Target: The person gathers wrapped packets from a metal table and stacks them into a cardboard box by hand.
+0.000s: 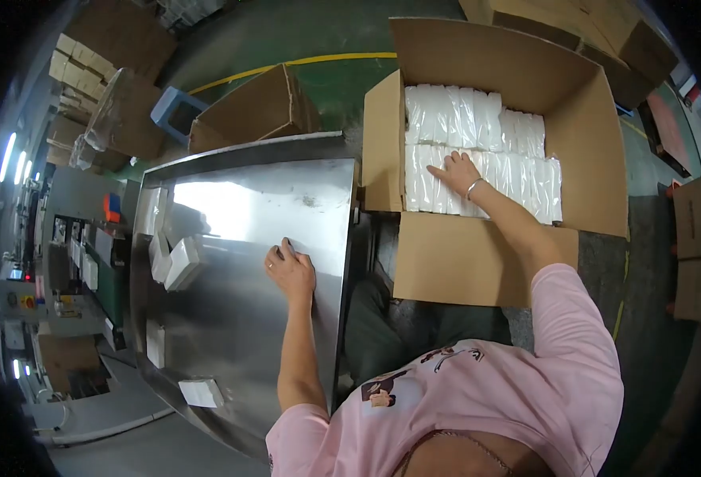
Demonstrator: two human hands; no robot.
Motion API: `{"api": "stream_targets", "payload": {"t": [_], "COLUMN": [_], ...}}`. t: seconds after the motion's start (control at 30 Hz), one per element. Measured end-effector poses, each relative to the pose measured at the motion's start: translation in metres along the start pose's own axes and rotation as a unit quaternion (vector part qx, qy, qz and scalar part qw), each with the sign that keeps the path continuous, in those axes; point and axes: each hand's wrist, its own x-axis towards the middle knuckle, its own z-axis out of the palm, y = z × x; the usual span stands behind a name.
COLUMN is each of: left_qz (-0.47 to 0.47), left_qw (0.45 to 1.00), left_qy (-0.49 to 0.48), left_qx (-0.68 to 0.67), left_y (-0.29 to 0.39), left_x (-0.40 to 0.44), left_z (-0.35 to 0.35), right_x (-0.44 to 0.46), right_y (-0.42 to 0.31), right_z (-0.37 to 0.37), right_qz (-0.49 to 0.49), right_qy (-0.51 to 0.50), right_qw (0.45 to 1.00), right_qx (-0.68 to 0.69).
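Observation:
My right hand rests with spread fingers on the lower row of white wrapped packs inside a large open cardboard box. A bracelet is on that wrist. My left hand is over the metal tray table, its fingers a little apart and nothing seen in them. To its left on the metal lie several white packs, two of them leaning together. Another pack lies near the tray's left edge, and one more is nearer the bottom.
Beyond the tray stand an open brown carton and a blue stool. Machinery with a green belt is at the left. More cartons stand at the right, and others are stacked at the upper left.

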Motion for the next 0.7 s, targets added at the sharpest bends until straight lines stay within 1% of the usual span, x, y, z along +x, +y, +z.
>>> {"api": "stream_targets", "payload": {"t": [0.1,0.13,0.17,0.2,0.23,0.27,0.3,0.33,0.37,0.43,0.53,0.63,0.7], "left_qz": [0.009,0.006,0.001,-0.004,-0.003,0.0,0.003,0.002,0.0,-0.003,-0.004,-0.005,-0.004], "left_qw": [1.0,1.0,1.0,1.0,1.0,1.0,1.0,1.0,1.0,1.0,1.0,0.999,0.999], "left_qy": [0.003,-0.004,-0.009,-0.014,-0.014,-0.015,-0.014,-0.017,-0.021,-0.024,-0.027,-0.034,-0.038], "left_qx": [0.001,0.001,0.002,0.004,0.001,-0.001,-0.003,-0.003,-0.004,-0.003,0.006,0.011,0.004], "left_y": [-0.001,-0.001,-0.001,-0.001,-0.003,-0.003,-0.003,-0.003,-0.002,-0.001,0.0,0.001,0.002], "left_x": [-0.001,-0.001,0.0,0.0,-0.001,-0.002,-0.001,0.0,-0.001,0.001,0.004,0.003,0.004], "left_z": [0.001,0.001,0.002,0.002,0.003,0.003,0.004,0.003,0.002,0.001,0.001,-0.001,-0.002], "right_x": [0.004,0.007,0.013,0.018,0.017,0.015,0.015,0.015,0.013,0.017,0.03,0.037,0.038], "right_y": [0.004,0.015,0.033,0.049,0.062,0.074,0.09,0.103,0.116,0.131,0.15,0.16,0.171], "right_z": [-0.004,0.012,0.036,0.052,0.045,0.038,0.047,0.047,0.048,0.052,0.058,0.068,0.092], "right_qz": [0.047,0.121,0.191,0.256,0.329,0.422,0.472,0.522,0.532,0.542,0.566,0.55,0.532], "right_qy": [0.011,0.087,0.162,0.235,0.28,0.251,0.226,0.178,0.154,0.161,0.085,0.102,0.139], "right_qw": [0.998,0.984,0.954,0.909,0.875,0.843,0.83,0.817,0.809,0.799,0.776,0.758,0.761], "right_qx": [0.034,0.1,0.165,0.23,0.218,0.22,0.193,0.169,0.198,0.203,0.264,0.336,0.345]}}
